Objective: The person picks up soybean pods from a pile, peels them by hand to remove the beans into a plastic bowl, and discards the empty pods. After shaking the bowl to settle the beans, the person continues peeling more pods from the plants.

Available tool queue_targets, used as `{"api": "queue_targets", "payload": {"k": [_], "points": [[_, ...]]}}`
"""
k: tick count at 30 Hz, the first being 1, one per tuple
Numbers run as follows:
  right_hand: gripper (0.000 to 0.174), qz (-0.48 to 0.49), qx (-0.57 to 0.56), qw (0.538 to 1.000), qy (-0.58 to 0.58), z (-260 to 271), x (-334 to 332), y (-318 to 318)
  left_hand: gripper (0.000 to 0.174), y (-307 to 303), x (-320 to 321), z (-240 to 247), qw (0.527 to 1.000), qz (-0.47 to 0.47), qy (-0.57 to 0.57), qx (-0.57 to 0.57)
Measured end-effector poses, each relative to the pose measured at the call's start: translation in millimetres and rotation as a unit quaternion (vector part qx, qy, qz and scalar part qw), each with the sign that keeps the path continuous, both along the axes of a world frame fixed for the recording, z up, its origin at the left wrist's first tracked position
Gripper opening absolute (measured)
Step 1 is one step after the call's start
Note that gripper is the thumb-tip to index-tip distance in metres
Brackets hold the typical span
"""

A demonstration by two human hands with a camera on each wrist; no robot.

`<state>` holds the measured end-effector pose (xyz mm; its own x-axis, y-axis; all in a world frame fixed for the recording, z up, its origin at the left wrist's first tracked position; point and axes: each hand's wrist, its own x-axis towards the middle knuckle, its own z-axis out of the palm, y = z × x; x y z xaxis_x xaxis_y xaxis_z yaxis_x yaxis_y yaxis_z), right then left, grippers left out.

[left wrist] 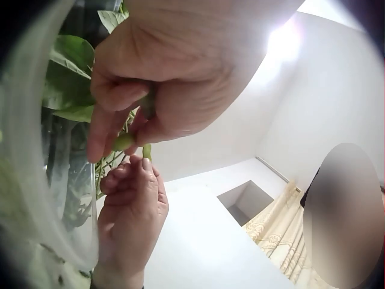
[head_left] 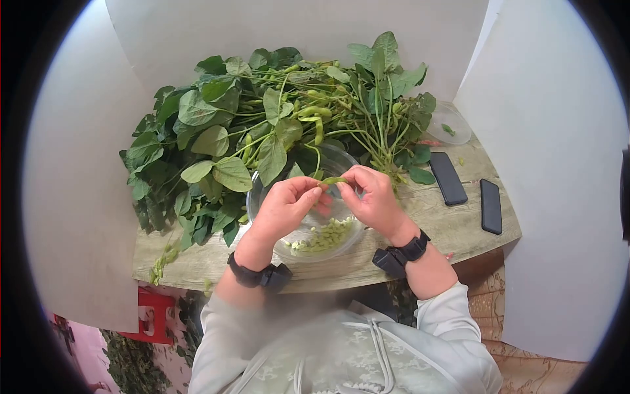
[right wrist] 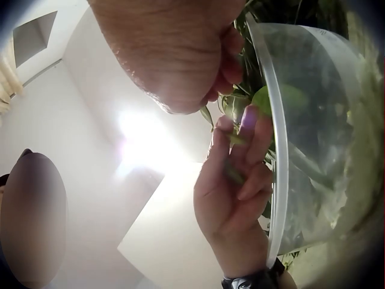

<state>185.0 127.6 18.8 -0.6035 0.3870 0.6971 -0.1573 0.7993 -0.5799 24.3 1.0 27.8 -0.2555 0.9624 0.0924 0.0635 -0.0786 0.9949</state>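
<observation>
Pod (head_left: 335, 180) lies between left hand (head_left: 287, 205) and right hand (head_left: 375, 202), both hands pinching it over the bowl (head_left: 340, 251).

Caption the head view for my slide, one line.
Both hands pinch a green pod above a clear bowl holding shelled beans, leafy stalks heaped behind.

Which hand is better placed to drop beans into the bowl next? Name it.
Left hand, I'd judge: it hovers mostly over the bowl, while the right hand, pinching the same pod, sits mostly past the rim.
</observation>
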Motion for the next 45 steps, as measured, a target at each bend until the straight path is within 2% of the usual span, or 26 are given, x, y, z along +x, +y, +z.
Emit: {"api": "queue_targets", "payload": {"k": [4,6,7,8,9,15,20,24,30,38,43,45], "points": [[0.015,0.01,-0.049,0.999,0.006,0,-1,-5,0.023,2,-6,-6,0.999,-0.021,0.042,0.014],[0.018,0.006,-0.082,0.997,-0.008,4,1,-11,0.02,4,-11,-11,0.985,0.023,0.127,0.116],[0.021,0.002,-0.114,0.993,-0.022,5,1,-13,0.02,3,-13,-10,0.985,0.022,0.128,0.116],[0.021,0.001,-0.114,0.993,-0.022,3,1,-12,0.019,0,-15,-8,0.998,0.023,-0.002,0.065],[0.021,-0.004,-0.092,0.995,-0.024,1,0,-11,0.017,-2,-15,-6,0.991,0.024,-0.131,0.014],[0.021,0.017,0.048,0.998,-0.024,1,-4,-12,0.015,0,-11,-5,0.987,0.024,-0.157,0.034],[0.014,0.008,0.143,0.99,0.01,-2,-8,-12,0.018,-3,-5,1,0.994,0.024,-0.105,0.02],[0.012,0.005,0.132,0.991,0.023,1,-5,-8,0.016,-2,-2,2,0.998,0.019,-0.056,0.019],[0.012,-0.014,0.204,0.979,0.006,2,-5,-8,0.013,1,-7,-12,0.997,-0.035,0.057,-0.029],[0.013,-0.044,0.29,0.955,-0.031,2,-4,-11,0.015,0,-4,-8,0.998,-0.027,0.043,-0.041],[0.016,-0.05,0.304,0.951,-0.039,3,-5,-18,0.016,1,-5,-12,0.998,-0.012,0.044,-0.046],[0.017,-0.054,0.308,0.949,-0.047,5,-6,-20,0.018,2,-5,-11,0.998,-0.038,0.021,-0.035]]}}
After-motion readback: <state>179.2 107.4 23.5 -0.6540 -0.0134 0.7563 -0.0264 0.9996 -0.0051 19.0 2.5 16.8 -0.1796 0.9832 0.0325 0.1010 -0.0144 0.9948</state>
